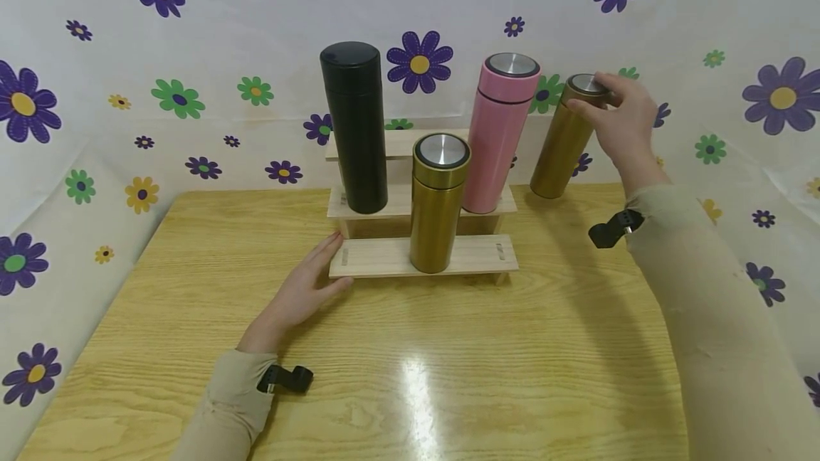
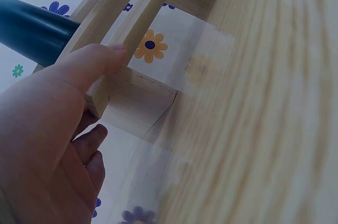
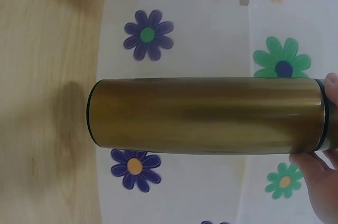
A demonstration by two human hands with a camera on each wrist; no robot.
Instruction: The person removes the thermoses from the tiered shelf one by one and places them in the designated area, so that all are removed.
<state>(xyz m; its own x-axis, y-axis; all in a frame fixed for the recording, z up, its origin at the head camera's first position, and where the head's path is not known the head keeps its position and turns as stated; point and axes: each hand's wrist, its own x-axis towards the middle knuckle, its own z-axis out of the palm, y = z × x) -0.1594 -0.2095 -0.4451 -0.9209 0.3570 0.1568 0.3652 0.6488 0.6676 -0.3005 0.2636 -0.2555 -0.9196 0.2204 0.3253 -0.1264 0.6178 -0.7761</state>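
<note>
On the shelf (image 1: 378, 258), black bottle (image 1: 355, 134).

the gold bottle (image 1: 560, 144) is a slim cylinder with a metallic sheen, a dark seam under its gold cap and a silver disc on top. it is gripped cap up by the right hand (image 1: 629, 114) — over the far right part of the counter (image 1: 160, 304). the wooden stand (image 1: 378, 256) is pale, its three boards stepping up toward the far side — it sits left of that bottle, the left hand (image 1: 301, 292) holding the lowest board's left end.
</note>
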